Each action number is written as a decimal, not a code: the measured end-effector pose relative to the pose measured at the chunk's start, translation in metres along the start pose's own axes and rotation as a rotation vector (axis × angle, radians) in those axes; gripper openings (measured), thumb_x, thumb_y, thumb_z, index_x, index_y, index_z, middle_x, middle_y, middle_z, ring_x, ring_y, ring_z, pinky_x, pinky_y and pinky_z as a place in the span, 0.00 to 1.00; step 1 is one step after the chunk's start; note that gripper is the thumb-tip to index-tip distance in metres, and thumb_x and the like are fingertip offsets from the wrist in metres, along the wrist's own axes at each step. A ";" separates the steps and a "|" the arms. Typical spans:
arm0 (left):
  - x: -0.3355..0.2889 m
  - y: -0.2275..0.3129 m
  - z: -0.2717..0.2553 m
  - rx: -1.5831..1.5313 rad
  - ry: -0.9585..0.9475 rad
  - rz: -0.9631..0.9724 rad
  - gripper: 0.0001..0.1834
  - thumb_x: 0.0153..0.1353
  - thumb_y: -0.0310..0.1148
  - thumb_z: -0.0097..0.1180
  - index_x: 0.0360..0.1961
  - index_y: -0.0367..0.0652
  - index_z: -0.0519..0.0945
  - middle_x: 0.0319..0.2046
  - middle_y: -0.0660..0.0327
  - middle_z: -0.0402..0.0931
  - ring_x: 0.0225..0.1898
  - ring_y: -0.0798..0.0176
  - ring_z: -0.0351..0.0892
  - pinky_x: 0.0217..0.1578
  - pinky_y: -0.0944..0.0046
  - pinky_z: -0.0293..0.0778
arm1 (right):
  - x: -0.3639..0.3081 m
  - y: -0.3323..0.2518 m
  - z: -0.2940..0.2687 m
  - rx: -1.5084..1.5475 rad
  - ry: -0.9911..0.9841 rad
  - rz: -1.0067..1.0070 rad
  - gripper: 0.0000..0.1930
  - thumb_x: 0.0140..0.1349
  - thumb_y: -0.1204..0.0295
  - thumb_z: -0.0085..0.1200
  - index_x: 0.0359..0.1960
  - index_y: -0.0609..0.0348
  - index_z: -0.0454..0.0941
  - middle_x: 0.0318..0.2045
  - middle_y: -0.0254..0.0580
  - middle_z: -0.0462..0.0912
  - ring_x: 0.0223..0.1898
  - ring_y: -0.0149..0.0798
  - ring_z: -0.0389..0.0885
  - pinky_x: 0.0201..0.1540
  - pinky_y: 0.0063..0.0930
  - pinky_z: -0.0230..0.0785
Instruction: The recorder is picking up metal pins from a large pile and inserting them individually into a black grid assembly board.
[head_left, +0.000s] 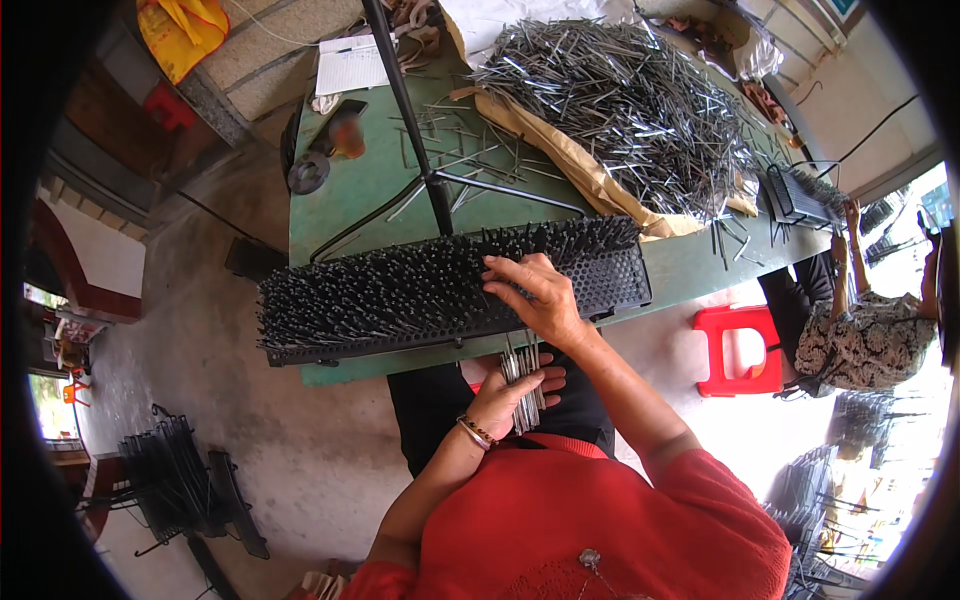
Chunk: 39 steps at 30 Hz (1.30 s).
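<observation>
A long black perforated rack lies across the near edge of the green table, most of its holes filled with upright thin metal rods. Bare holes show toward its right end. My right hand is over the rack, thumb and fingers bent together at the edge of the filled rows; whatever they pinch is too small to make out. Below the rack, in front of my lap, my left hand is closed around a bundle of thin metal rods, which stick out past the fingers.
A big heap of loose metal rods covers the right of the green table. Black metal bars rise behind the rack. A phone and a notebook lie far left. Another person works at a second rack, near a red stool.
</observation>
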<state>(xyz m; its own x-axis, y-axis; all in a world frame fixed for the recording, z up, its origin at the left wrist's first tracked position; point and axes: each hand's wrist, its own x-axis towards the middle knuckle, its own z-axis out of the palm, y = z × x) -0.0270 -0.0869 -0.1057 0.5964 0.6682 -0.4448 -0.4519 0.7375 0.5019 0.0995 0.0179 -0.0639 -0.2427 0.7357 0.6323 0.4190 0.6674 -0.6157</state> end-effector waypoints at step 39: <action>0.005 0.008 0.007 -0.053 -0.008 0.105 0.22 0.66 0.33 0.48 0.58 0.34 0.65 0.52 0.47 0.72 0.54 0.53 0.74 0.51 0.51 0.74 | -0.016 -0.011 -0.051 0.464 -0.164 0.825 0.09 0.61 0.70 0.58 0.33 0.66 0.80 0.24 0.29 0.79 0.27 0.20 0.73 0.30 0.17 0.67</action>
<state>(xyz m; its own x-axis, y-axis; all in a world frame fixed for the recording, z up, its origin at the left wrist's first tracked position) -0.0232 -0.0785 -0.0987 0.5487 0.7417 -0.3857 -0.5465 0.6674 0.5058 0.1438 -0.0071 -0.0436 -0.1604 0.9777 -0.1359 0.1328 -0.1150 -0.9845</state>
